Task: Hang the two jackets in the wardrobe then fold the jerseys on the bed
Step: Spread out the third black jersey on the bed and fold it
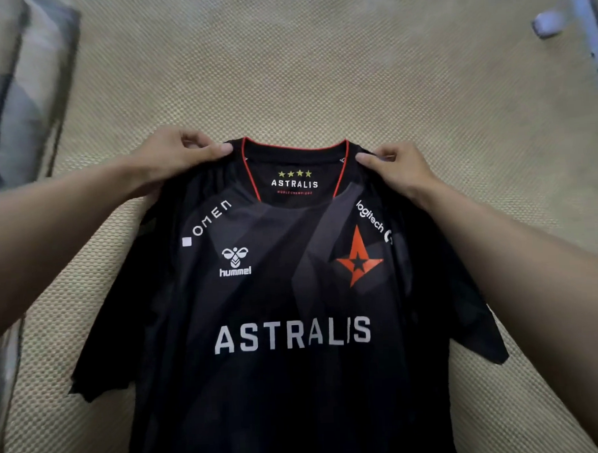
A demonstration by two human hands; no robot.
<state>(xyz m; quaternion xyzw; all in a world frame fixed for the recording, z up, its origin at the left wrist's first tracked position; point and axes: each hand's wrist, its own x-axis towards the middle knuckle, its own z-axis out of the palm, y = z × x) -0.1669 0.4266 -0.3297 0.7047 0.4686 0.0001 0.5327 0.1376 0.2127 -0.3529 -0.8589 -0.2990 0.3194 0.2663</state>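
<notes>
At the frame's centre, both hands' fingers, left hand [171, 156] and right hand [396, 172], pinched the black printed polyester jersey [287, 312] by its shoulders; uneven lowering could wrinkle it on the woven beige bed mat [318, 71].

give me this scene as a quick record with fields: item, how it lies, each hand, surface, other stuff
item: black jersey, red-trimmed collar, front side up
how it lies: spread out over the woven mat, collar end far from the person, sleeves out to both sides
left hand: pinches the shoulder beside the collar
right hand: pinches the other shoulder, same grip
surface: beige woven mat
other stuff: grey bedding at the left edge; small white object at top right, too blurred to identify
</notes>
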